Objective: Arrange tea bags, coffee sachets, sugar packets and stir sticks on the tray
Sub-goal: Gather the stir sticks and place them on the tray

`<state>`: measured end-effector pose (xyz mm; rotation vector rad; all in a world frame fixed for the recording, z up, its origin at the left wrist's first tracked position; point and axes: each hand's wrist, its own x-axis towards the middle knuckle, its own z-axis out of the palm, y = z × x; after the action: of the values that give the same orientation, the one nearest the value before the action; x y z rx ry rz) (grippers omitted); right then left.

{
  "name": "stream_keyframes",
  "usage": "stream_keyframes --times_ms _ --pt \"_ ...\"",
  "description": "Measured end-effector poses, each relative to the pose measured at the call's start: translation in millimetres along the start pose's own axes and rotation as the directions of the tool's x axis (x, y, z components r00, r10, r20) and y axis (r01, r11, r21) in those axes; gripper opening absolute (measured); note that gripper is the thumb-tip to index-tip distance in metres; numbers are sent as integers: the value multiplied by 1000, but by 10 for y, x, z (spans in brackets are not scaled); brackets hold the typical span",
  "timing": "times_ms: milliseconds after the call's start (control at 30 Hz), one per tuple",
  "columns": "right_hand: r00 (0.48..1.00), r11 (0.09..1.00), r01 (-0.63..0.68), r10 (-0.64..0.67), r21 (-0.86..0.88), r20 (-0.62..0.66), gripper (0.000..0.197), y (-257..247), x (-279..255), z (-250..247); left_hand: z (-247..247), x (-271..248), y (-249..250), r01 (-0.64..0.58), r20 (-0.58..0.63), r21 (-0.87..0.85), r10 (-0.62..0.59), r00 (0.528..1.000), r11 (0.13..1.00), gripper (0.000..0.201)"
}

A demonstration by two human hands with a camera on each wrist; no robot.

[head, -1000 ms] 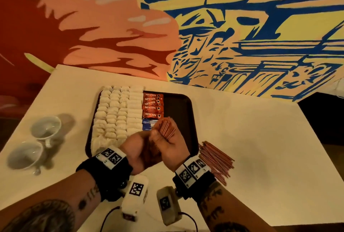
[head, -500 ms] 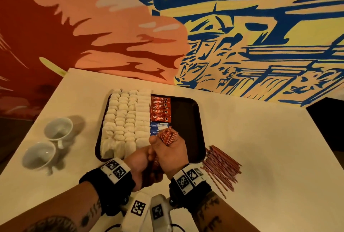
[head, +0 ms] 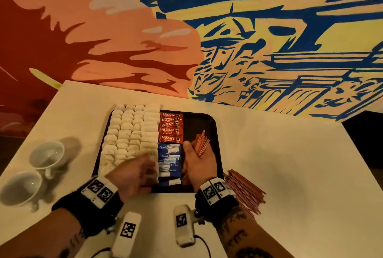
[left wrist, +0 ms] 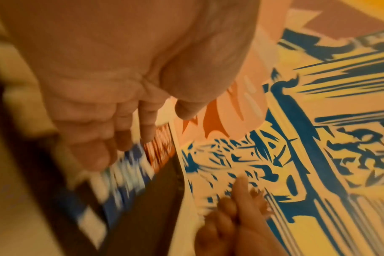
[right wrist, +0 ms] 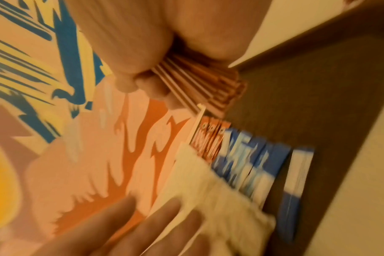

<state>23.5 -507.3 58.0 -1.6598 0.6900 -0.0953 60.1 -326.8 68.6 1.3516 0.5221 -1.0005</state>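
Reddish stir sticks: a thin bundle was clenched in the right hand, over the bare dark strip of the tray, beside the coffee sachets. Left hand, fingers loose and holding nothing, hovered over the tea bags. Sticks judged light, stiff and prone to fan; best gripped mid-length. More lay loose on the table.

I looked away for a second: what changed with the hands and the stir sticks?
The left hand let go of the stick bundle and moved left over the tea bags; the right hand carried it right, over the bare tray. Sachets and loose sticks unchanged.
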Motion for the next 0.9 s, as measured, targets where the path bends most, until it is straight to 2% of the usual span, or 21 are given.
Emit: stream_keyframes --times_ms 33,67,133,200,233,267,300,367,433,533,633,700,900 --pt "999 996 -29 26 -81 -35 26 57 143 -59 -168 58 59 -79 -101 32 82 992 996 33" --pt "997 984 -60 50 -166 -60 28 107 276 -110 -350 145 103 -149 -208 98 167 964 984 27" --pt "988 939 -139 111 -313 -106 34 159 494 -181 -690 307 152 -193 -387 382 346 855 904 27" --pt "977 890 -205 162 -407 -138 42 190 656 -198 -890 432 87 -59 -499 679 519 694 732 25" --pt "972 874 -231 187 -428 -142 43 198 739 -175 -971 510 24 21 -527 750 578 623 661 25" --pt "966 857 -256 211 -448 -149 43 205 773 -153 -1023 544 -63 70 -536 783 613 580 618 27" --pt "962 837 -272 228 -475 -149 43 222 810 -116 -1068 577 -159 117 -534 806 626 568 581 34" --pt "958 791 -285 257 -541 -130 44 267 944 -6 -1201 717 -303 184 -510 831 587 629 524 47" --pt "956 756 -289 264 -587 -130 44 322 1066 87 -1286 828 -378 197 -526 806 524 671 558 49" --pt "957 704 -288 234 -649 -170 44 410 1156 161 -1311 870 -444 164 -548 771 508 665 616 45" --pt "957 621 -292 185 -728 -225 43 516 1192 204 -1306 855 -478 158 -562 725 443 698 670 52" --pt "960 604 -280 164 -746 -227 42 555 1197 220 -1299 852 -482 129 -567 699 435 700 703 54" --pt "957 568 -289 174 -771 -231 56 521 1180 238 -1308 883 -512 88 -557 696 458 692 713 56"
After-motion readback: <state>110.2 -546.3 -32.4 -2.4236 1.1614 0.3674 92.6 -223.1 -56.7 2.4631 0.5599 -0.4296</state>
